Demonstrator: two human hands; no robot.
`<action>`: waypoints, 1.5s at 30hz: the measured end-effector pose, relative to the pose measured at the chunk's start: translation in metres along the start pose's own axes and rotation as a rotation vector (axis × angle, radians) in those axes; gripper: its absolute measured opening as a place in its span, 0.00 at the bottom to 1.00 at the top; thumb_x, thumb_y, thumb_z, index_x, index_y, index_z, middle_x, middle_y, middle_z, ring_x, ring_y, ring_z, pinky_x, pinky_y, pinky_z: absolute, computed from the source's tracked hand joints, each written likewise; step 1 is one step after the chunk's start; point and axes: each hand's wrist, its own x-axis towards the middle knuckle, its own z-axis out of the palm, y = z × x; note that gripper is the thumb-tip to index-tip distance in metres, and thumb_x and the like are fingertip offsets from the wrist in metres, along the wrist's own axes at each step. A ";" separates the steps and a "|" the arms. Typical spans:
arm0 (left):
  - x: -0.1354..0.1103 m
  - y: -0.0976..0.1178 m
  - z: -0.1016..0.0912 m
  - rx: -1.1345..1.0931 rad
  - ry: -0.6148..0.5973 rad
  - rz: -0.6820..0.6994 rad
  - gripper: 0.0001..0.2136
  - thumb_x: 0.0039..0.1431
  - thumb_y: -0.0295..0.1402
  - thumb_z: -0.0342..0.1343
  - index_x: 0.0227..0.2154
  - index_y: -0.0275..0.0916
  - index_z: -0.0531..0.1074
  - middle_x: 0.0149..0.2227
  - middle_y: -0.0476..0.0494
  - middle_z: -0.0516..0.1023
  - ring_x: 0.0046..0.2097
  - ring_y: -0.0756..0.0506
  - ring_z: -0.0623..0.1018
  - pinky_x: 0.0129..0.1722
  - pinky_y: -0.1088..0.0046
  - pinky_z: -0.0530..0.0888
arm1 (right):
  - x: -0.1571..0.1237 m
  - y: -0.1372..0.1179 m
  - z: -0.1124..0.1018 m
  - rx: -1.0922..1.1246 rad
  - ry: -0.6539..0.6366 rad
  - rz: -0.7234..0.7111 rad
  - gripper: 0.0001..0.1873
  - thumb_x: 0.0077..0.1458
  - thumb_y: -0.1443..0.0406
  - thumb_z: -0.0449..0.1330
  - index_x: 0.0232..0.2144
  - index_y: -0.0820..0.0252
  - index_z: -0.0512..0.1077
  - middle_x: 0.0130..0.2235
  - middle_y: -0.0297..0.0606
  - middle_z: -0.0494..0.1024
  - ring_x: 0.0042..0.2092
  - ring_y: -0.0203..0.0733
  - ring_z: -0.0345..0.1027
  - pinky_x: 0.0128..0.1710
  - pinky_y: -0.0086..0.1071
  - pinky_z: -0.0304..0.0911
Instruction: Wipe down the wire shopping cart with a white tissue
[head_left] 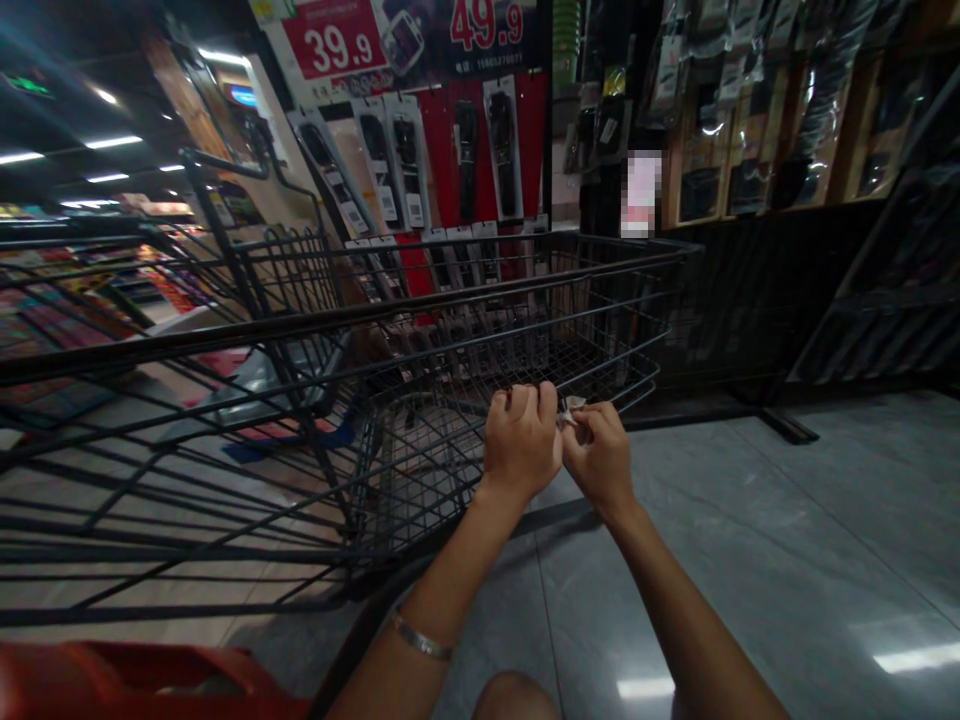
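Observation:
Both of my hands are at the lower side of a dark wire shopping cart, close together. My left hand is closed, its fingers curled over a low wire of the cart, with its back toward me. Just to its right, my right hand pinches a small crumpled pale scrap, perhaps tissue or cloth, against the wire. Its exact kind is too small to tell. My fingertips are partly hidden behind the knuckles. A metal bracelet circles my left forearm.
Behind the cart hangs a red display panel with packaged watch-like straps and price signs. A black rack foot stands on the grey tiled floor. At lower left is a red plastic object. More carts stand at left.

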 end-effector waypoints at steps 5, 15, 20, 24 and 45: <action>0.000 0.000 0.000 0.016 0.027 0.013 0.19 0.55 0.31 0.51 0.49 0.31 0.65 0.37 0.38 0.73 0.43 0.40 0.69 0.46 0.60 0.64 | 0.010 -0.005 -0.022 -0.167 -0.120 0.096 0.04 0.45 0.70 0.55 0.22 0.59 0.69 0.26 0.34 0.67 0.28 0.38 0.63 0.30 0.32 0.60; 0.000 0.000 0.002 0.032 0.081 0.019 0.14 0.59 0.33 0.49 0.46 0.32 0.67 0.35 0.40 0.74 0.41 0.41 0.70 0.44 0.62 0.65 | 0.030 -0.056 -0.028 0.077 0.076 -0.068 0.06 0.52 0.71 0.55 0.33 0.58 0.70 0.34 0.36 0.71 0.34 0.37 0.65 0.34 0.33 0.64; -0.001 -0.001 0.005 0.088 0.115 0.035 0.13 0.62 0.30 0.45 0.47 0.32 0.67 0.33 0.41 0.73 0.41 0.42 0.70 0.44 0.64 0.65 | 0.009 -0.043 -0.002 0.161 -0.009 -0.063 0.07 0.52 0.73 0.53 0.31 0.57 0.67 0.34 0.36 0.68 0.35 0.38 0.65 0.34 0.32 0.63; -0.002 -0.002 0.005 0.081 0.103 0.047 0.15 0.60 0.31 0.48 0.48 0.31 0.65 0.35 0.40 0.73 0.42 0.41 0.70 0.45 0.63 0.65 | 0.004 -0.034 -0.004 0.142 -0.052 -0.059 0.07 0.53 0.73 0.53 0.31 0.57 0.67 0.33 0.35 0.68 0.34 0.37 0.64 0.33 0.32 0.62; 0.000 0.000 0.002 0.102 0.047 0.026 0.16 0.61 0.35 0.51 0.49 0.33 0.65 0.37 0.41 0.74 0.43 0.42 0.71 0.45 0.64 0.67 | 0.048 -0.036 -0.044 -0.080 0.242 -0.062 0.03 0.51 0.70 0.57 0.31 0.59 0.70 0.32 0.35 0.70 0.32 0.38 0.64 0.31 0.32 0.61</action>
